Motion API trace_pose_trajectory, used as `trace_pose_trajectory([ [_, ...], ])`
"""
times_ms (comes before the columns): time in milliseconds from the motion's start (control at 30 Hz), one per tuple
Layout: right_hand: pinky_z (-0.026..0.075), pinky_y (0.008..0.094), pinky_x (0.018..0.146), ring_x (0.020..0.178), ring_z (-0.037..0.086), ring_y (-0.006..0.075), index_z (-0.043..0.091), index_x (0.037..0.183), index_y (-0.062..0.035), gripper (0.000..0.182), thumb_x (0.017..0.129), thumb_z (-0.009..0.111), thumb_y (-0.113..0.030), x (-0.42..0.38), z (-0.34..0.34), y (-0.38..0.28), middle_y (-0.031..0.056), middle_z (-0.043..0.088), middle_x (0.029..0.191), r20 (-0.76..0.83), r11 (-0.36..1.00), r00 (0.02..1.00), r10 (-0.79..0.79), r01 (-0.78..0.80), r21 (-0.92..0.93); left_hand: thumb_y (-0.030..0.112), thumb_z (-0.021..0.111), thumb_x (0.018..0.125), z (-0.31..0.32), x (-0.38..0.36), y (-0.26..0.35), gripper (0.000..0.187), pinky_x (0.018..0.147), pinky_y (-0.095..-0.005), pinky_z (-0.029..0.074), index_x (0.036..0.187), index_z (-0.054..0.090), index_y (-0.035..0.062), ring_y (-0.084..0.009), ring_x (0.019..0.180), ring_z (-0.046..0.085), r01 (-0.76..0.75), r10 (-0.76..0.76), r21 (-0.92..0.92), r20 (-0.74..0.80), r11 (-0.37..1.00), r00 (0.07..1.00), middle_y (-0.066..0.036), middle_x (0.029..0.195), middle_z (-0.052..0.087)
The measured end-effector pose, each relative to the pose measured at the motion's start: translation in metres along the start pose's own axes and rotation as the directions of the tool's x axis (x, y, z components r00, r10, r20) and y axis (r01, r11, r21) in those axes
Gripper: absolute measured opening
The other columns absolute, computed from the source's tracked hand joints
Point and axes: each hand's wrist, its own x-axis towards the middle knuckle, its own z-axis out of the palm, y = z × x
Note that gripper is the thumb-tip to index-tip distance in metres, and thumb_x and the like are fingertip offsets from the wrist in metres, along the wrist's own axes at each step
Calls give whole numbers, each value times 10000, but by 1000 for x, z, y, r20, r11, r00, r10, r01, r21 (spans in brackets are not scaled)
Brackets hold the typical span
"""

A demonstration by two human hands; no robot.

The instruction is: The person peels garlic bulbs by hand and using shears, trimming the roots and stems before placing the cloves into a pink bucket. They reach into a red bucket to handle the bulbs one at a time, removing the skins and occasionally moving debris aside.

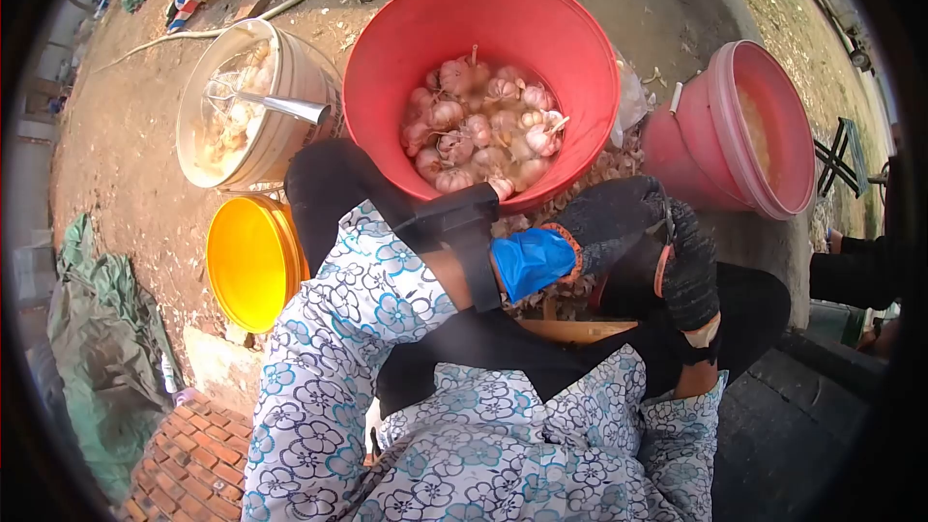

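Note:
My left hand [611, 220], in a dark knitted glove with an orange cuff, reaches right across my lap. Blue plastic [530, 261] wraps its wrist. My right hand [690, 266], also in a dark glove, is bent with fingers curled and meets the left one. A thin greyish edge [668, 222] shows between them, too small to name. Beside the right hand is a narrow orange strip [661, 271] on something dark. The fingers of my left hand are mostly hidden. Ahead stands a large red tub [387, 68] with garlic bulbs [476, 130] in cloudy water.
A white bucket [198, 150] at left holds pale pieces and a metal-handled strainer [290, 106]. Nearer is a yellow bucket [246, 261]. At right stands a pink bucket [691, 150] with cloudy liquid. Garlic skins [619, 169] litter the ground; a person's dark-clothed leg [851, 275] shows far right.

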Motion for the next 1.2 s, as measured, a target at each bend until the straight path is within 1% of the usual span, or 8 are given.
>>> trace_pose_trajectory([
  [167, 467, 314, 725, 828, 592, 220, 528, 1101, -9, 337, 765, 541, 18, 4, -16, -9, 140, 602, 952, -97, 991, 992, -79, 88, 96, 208, 405, 918, -10, 10, 16, 262, 580, -243, 459, 1070, 515, 24, -102, 653, 548, 115, -101, -97, 141, 989, 985, -43, 779, 578],
  [367, 461, 313, 735, 835, 588, 219, 525, 1106, -9, 333, 774, 533, 8, 37, -89, -7, 138, 600, 955, -375, 975, 918, -130, 49, -218, 191, 460, 887, -102, 58, 50, 253, 524, -268, 480, 1015, 548, -9, -156, 611, 595, 104, -197, -352, -240, 930, 950, -104, 735, 616],
  [500, 456, 312, 742, 840, 585, 219, 523, 1109, -10, 330, 780, 527, 1, 36, -93, 3, 138, 598, 957, -344, 965, 930, -129, 38, -259, 176, 490, 853, -170, 85, 20, 246, 562, -307, 493, 1000, 570, -5, -207, 662, 611, 379, -331, 91, -329, 921, 884, -118, 797, 628],
  [567, 454, 312, 746, 843, 583, 219, 522, 1111, -10, 329, 782, 524, -2, 33, -85, 6, 137, 597, 958, -313, 964, 942, -122, 37, -264, 199, 508, 810, -209, 83, -41, 263, 646, -352, 500, 997, 593, 34, -271, 762, 611, 291, -245, 527, -158, 799, 957, -116, 914, 622],
  [633, 452, 311, 749, 845, 582, 219, 522, 1112, -10, 327, 785, 521, -5, 29, -78, 7, 137, 596, 958, -273, 966, 956, -105, 33, -258, 193, 538, 761, -245, 72, -102, 264, 725, -381, 487, 995, 614, 96, -306, 849, 590, -305, 6, 944, 307, 124, 952, -107, 1004, 599],
  [733, 449, 311, 754, 849, 580, 219, 520, 1115, -10, 325, 789, 517, -10, 21, -73, 7, 136, 595, 960, -227, 966, 971, -77, 17, -257, 201, 595, 710, -248, 42, -148, 258, 748, -398, 477, 956, 625, 130, -326, 871, 582, -165, -7, 972, 169, 168, 986, -113, 1007, 593],
  [800, 446, 310, 758, 852, 578, 219, 519, 1116, -10, 324, 792, 514, -13, 16, -70, 7, 136, 594, 961, -200, 969, 978, -52, 1, -248, 257, 619, 666, -233, 35, -146, 350, 786, -398, 457, 994, 603, 137, -356, 903, 557, 443, -326, 830, -339, 338, 883, -145, 1015, 582],
  [1200, 433, 308, 778, 867, 570, 218, 514, 1126, -10, 318, 809, 497, -33, 16, -76, 13, 134, 589, 966, -168, 973, 985, -27, -13, -229, 312, 634, 619, -210, 46, -144, 264, 736, -389, 473, 821, 651, 143, -308, 843, 597, 441, -629, 842, -165, 311, 759, -124, 912, 627],
])
